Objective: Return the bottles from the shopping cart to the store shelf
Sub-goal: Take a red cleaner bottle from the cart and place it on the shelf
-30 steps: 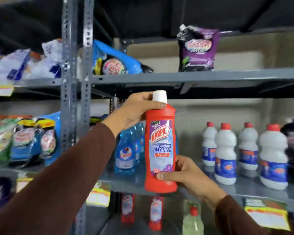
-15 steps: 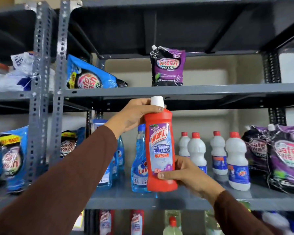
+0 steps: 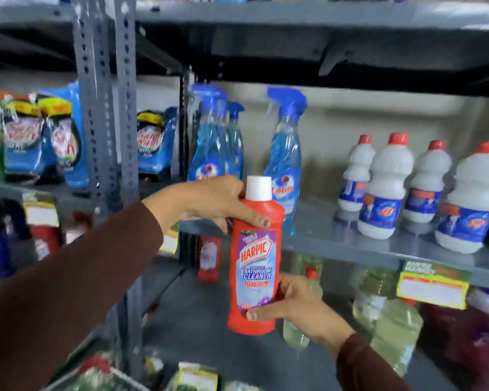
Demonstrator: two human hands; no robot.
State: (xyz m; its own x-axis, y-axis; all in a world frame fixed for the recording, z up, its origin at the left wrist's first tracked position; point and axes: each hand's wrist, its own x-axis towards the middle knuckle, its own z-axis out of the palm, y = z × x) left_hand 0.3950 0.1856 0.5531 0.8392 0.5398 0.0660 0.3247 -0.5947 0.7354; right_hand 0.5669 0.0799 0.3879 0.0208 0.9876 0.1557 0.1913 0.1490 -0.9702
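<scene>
A: Harpic bottle (image 3: 253, 261) upright in the air, in front of the shelf edge (image 3: 350, 249); left hand (image 3: 209, 204) curled round its shoulder under the white cap, right hand (image 3: 297, 309) closed on its base.

B: Step?

A: Placing, I'd judge; next needs a free spot, maybe beside the red bottle (image 3: 208, 256) below.

B: Counts?

A: One held; about three spray bottles (image 3: 284, 162); four white bottles (image 3: 386, 187).

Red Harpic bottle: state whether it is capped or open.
Capped: a white cap sits on the red Harpic bottle, held upright by both hands.
</scene>
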